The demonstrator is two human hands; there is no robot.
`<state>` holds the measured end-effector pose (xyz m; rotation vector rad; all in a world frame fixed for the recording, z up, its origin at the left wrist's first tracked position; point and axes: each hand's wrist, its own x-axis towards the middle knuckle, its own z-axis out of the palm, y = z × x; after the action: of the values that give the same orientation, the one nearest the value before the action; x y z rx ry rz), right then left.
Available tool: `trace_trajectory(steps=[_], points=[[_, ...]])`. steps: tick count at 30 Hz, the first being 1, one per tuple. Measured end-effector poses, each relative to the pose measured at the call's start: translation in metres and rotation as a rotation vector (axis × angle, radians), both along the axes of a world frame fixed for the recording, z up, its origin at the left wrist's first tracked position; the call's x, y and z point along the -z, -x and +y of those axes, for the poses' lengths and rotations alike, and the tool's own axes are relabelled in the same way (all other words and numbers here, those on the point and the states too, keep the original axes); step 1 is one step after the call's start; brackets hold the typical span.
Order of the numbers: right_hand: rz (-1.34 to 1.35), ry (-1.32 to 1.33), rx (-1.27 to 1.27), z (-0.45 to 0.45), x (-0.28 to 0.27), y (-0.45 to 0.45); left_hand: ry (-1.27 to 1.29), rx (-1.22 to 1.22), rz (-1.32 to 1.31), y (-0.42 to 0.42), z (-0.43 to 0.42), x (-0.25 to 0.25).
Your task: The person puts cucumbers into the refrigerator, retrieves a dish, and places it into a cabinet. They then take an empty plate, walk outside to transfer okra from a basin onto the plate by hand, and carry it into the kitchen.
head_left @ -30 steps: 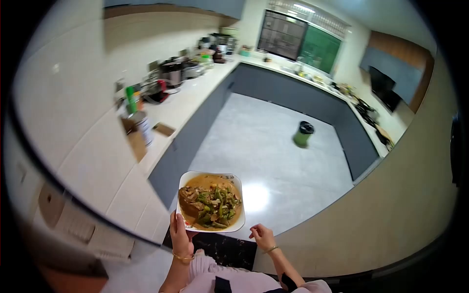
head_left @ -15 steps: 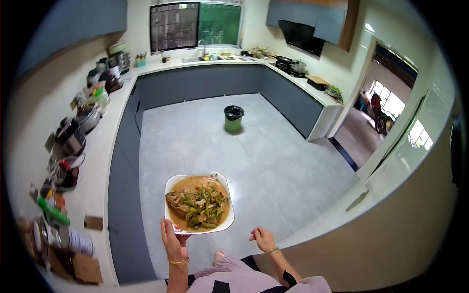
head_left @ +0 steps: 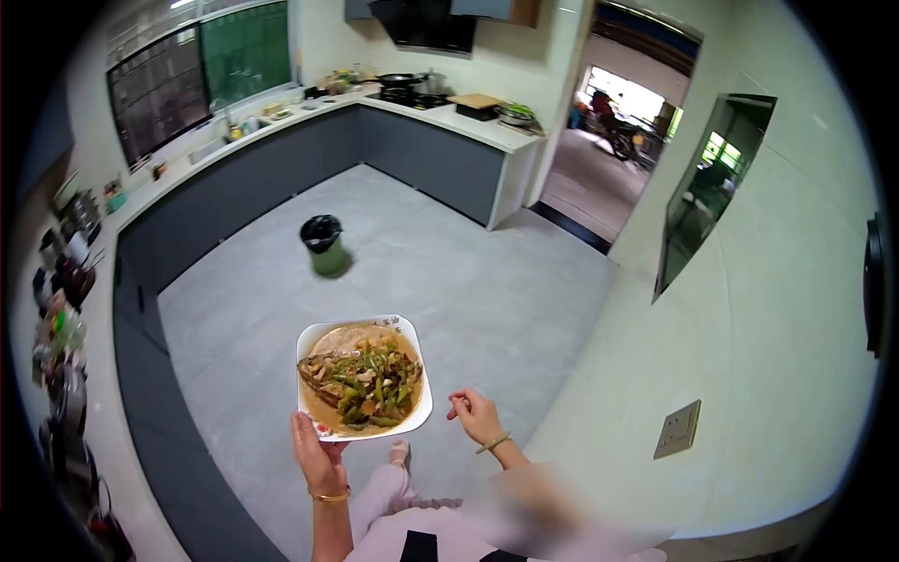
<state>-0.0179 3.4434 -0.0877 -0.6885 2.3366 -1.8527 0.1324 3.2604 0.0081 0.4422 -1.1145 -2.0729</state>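
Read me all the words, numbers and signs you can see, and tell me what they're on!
None can be read for certain.
White square dish: small dark marks on its far rim look like writing, but are too small and blurred to read.
Wall socket: no lettering that I can make out.
Things along the left counter: too blurred to tell whether they have labels.

Kitchen interior: beyond the left grip (head_left: 320, 464), a grey floor (head_left: 468, 281) extends to dark-grey cabinets (head_left: 272, 183) beneath a pale worktop (head_left: 108, 389), with a dark-framed window (head_left: 154, 94) ahead-left, a doorway (head_left: 590, 178) ahead-right, and, to its right, a cream wall (head_left: 787, 309).
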Motion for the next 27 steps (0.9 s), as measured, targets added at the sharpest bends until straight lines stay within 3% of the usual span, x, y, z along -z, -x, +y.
trace_trajectory(steps=[7,11,15,20,22,27], points=[[-0.007,-0.066,0.344,0.016,0.009,-0.051,-0.008,0.342,-0.004,0.019,-0.039,0.0],[-0.079,-0.079,0.64,0.032,0.022,-0.094,0.021,0.557,0.009,0.04,-0.065,0.003],[0.026,-0.016,0.995,0.041,0.042,-0.135,-0.042,0.762,-0.022,0.063,-0.079,0.005],[0.16,-0.074,1.319,0.046,0.002,-0.138,-0.046,0.897,0.0,0.086,-0.085,0.002],[0.375,-0.087,1.436,0.042,-0.005,-0.138,-0.015,0.941,-0.007,0.091,-0.088,0.004],[0.392,-0.063,1.492,0.039,-0.045,-0.112,0.042,1.041,0.042,0.129,-0.094,0.01]])
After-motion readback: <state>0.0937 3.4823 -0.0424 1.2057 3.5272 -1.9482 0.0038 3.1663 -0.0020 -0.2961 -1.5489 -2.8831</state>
